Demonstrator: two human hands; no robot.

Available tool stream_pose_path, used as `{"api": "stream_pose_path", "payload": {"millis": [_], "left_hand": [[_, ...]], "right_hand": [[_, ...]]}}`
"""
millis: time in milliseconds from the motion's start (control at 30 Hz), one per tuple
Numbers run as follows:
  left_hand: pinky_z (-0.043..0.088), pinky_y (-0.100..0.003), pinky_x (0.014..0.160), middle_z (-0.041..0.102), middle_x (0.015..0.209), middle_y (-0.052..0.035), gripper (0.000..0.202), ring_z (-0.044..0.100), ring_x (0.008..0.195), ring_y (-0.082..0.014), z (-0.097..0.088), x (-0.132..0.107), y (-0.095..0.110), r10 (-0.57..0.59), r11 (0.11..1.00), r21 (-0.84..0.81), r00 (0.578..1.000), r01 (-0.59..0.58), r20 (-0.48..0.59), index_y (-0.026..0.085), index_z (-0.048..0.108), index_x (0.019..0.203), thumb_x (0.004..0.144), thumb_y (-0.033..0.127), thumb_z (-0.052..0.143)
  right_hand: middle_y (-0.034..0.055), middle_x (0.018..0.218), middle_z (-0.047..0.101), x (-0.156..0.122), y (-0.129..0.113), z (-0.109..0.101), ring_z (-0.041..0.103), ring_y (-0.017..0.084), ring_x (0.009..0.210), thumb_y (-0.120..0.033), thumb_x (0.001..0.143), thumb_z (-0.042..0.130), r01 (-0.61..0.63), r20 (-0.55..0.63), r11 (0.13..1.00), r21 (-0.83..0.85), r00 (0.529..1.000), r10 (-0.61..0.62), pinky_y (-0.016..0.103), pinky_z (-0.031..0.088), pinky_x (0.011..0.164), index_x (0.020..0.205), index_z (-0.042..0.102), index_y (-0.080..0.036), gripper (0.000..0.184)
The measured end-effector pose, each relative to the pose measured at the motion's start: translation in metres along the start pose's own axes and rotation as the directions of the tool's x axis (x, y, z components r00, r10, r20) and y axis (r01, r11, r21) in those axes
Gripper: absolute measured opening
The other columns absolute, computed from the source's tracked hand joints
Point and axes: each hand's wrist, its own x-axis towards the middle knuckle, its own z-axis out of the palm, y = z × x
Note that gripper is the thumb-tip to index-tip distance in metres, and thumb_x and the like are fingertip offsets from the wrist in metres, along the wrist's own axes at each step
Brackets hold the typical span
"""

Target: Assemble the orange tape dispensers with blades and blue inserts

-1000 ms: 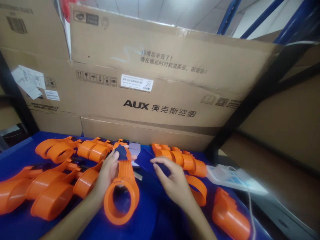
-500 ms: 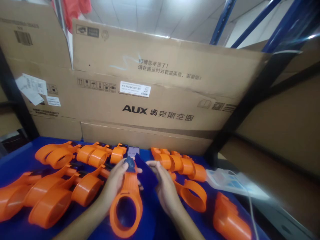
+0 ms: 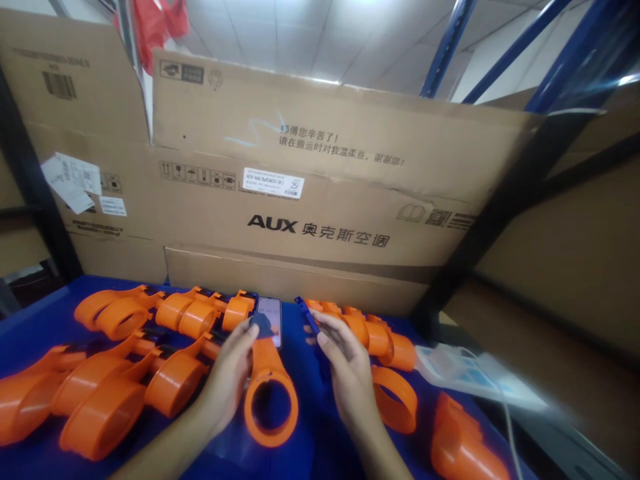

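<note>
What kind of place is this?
Probably a small factory workshop or storeroom. Big cardboard boxes stand behind a blue table beside blue metal racks, and many identical orange plastic parts cover it; the left hand holds an orange ring part, the right hand a blue strip.

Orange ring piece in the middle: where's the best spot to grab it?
Probably by its narrow neck, coming from the left, where the left hand sits. The orange ring piece looks to lie flat on the blue table, its wide ring nearest the person; the neck is slim enough for fingers to wrap.
</note>
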Motion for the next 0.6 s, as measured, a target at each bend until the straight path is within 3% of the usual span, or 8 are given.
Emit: {"api": "stream_pose_path", "payload": {"millis": [167,267,367,600], "left_hand": [[0.056,-0.036,0.083,0.076,0.104,-0.0073,0.029,0.073,0.090,-0.0240,-0.008,0.006,-0.005,0.065,0.997,0.042,0.998,-0.065,0.005,0.020,0.067,0.098,0.076,0.032,0.081],[0.055,-0.037,0.086,0.074,0.109,-0.0062,0.035,0.071,0.099,-0.0251,-0.010,0.006,-0.007,0.095,0.994,0.042,0.995,-0.097,0.036,0.022,0.067,0.103,0.071,0.020,0.080],[0.055,-0.034,0.080,0.072,0.102,-0.0031,0.035,0.070,0.092,-0.0222,-0.011,0.002,-0.007,0.089,0.994,0.052,0.994,-0.092,0.062,0.024,0.066,0.103,0.071,0.014,0.076],[0.052,-0.030,0.074,0.071,0.096,-0.0010,0.028,0.068,0.091,-0.0211,-0.014,0.001,-0.008,0.053,0.993,0.105,0.996,-0.060,0.067,0.023,0.066,0.094,0.069,0.011,0.072]], "right_hand": [[0.0099,0.125,0.070,0.003,-0.004,-0.008,0.062,0.028,0.122,-0.036,0.090,0.069,0.124,0.210,0.974,-0.189,0.974,-0.083,0.047,0.046,0.109,0.106,0.069,-0.024,0.020],[0.0104,0.124,0.070,0.004,-0.005,-0.011,0.063,0.028,0.120,-0.036,0.092,0.066,0.180,0.251,0.958,-0.222,0.960,-0.122,0.047,0.048,0.108,0.105,0.069,-0.024,0.018],[0.0095,0.121,0.071,0.006,-0.005,-0.017,0.065,0.027,0.117,-0.036,0.095,0.062,0.219,0.263,0.950,-0.222,0.952,-0.158,0.045,0.049,0.105,0.107,0.069,-0.024,0.019],[0.0079,0.112,0.074,0.007,-0.012,-0.021,0.067,0.027,0.110,-0.031,0.094,0.063,0.318,0.400,0.903,-0.290,0.897,-0.188,0.043,0.052,0.100,0.106,0.072,-0.024,0.016]]}}
